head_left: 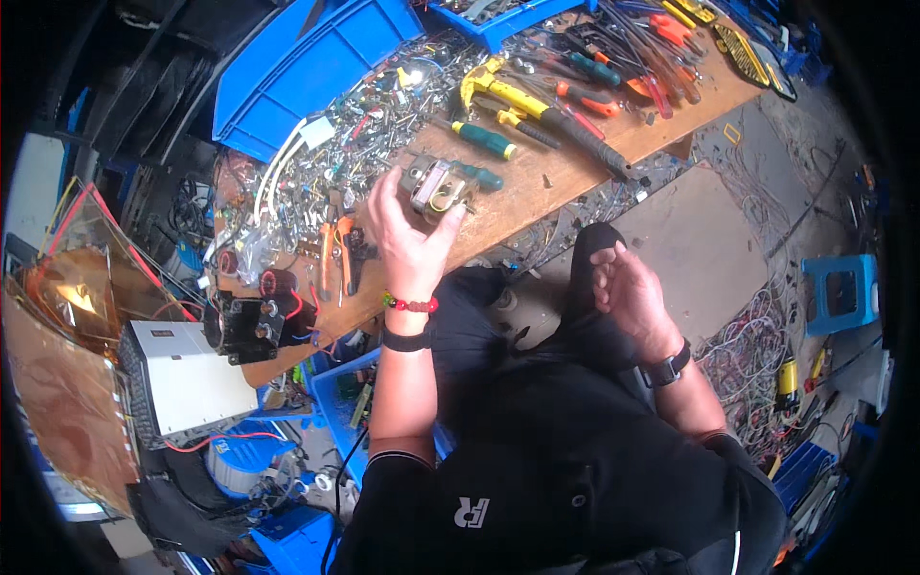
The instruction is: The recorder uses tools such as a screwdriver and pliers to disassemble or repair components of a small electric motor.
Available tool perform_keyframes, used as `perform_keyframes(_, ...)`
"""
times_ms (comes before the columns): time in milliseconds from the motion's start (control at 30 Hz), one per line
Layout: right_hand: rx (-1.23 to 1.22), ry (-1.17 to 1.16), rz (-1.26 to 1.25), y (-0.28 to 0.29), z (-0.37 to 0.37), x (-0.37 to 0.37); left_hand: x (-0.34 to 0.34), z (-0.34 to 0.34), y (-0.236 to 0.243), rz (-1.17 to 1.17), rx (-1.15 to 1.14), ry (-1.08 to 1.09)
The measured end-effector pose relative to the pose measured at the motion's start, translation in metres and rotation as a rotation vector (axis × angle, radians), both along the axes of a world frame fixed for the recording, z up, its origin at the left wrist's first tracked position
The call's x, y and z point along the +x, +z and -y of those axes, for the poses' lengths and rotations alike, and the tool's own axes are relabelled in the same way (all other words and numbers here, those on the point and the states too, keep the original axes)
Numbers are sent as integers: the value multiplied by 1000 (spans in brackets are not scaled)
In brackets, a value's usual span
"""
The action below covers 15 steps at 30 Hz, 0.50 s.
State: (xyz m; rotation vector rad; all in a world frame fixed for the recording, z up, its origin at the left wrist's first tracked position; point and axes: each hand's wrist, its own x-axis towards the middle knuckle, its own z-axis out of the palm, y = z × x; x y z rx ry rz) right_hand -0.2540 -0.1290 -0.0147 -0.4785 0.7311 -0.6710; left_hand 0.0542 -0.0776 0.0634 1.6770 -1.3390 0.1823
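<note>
My left hand point(407, 240) grips a small boxy metal part point(434, 184) between thumb and fingers, just over the wooden workbench point(522, 206). Silvery plates and a yellowish ring show on the part; its exact kind I cannot make out. Just beyond it lies a green-handled screwdriver point(479, 175). My right hand point(628, 292) is raised over my lap, palm turned inward and fingers apart, holding nothing. A second green-handled screwdriver point(484, 140) and a yellow claw hammer point(522, 103) rest farther along the bench.
Loose screws and metal scraps point(359, 129) cover the bench's left side below a blue bin point(307, 72). Orange-handled pliers point(335, 254) lie near its front edge, beside a black clamp-like device point(244, 326). Tangled wires point(743, 369) and a blue stool point(840, 294) are on the right.
</note>
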Motion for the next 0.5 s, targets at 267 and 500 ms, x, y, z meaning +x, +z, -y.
perform_keyframes(267, -33, -50, -32, -2, 0, -8, 1, 16, -11, -103, 172, -14)
perform_keyframes(500, -20, -54, -32, -2, 1, -6, 12, 24, -4, -128, 282, -44)
